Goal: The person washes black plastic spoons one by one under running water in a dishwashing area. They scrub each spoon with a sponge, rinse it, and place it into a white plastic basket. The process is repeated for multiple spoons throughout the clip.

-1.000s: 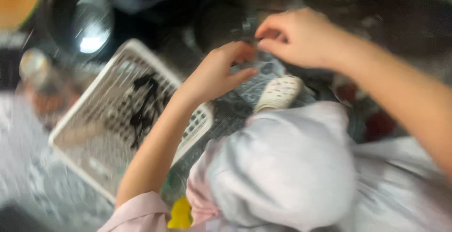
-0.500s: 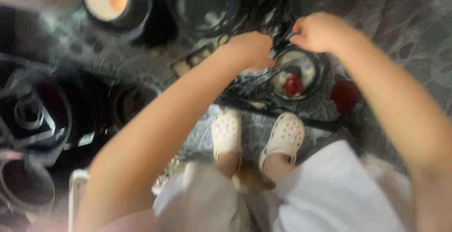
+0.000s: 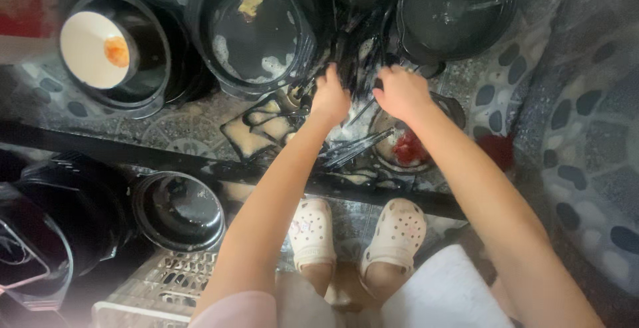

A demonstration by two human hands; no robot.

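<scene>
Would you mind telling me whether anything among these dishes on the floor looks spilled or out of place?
Yes: a red smear lies on the wet tiled floor right of the small bowl that holds red residue. The large black pan has food scraps and suds. Both hands, left hand and right hand, grip dark utensils.

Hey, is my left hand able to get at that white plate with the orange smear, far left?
Probably yes: the left hand is busy among dark utensils, but the white plate sits uncovered atop a black pot.

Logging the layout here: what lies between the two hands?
In the head view, dark thin utensils run through the gap between the left hand and the right hand; which hand grips them is too blurred to tell.
</scene>
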